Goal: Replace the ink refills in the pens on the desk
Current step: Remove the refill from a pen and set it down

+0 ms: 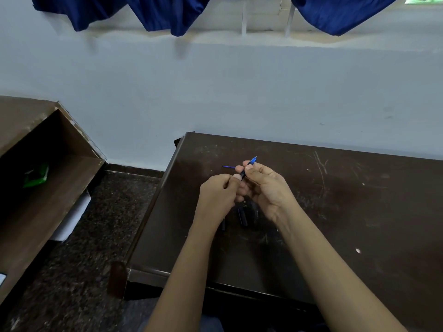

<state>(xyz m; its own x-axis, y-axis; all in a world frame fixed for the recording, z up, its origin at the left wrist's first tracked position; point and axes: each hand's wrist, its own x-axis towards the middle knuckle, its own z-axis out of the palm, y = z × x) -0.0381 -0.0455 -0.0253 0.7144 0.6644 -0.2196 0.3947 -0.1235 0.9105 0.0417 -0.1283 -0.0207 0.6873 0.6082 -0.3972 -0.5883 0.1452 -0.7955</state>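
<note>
1. Your right hand (265, 188) pinches the blue pen (249, 167) over the desk (359, 212), tip toward 1 o'clock.
2. Your left hand (219, 195) grips its lower end, fingers closed.
3. A loose refill (228, 167) lies at 9 o'clock of the pen; dark pen parts (242, 216) lie at 6.

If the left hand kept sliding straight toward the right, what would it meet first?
Probably the right hand: the left hand sits beside it, both on the blue-tipped dark pen; depth is unclear.
</note>
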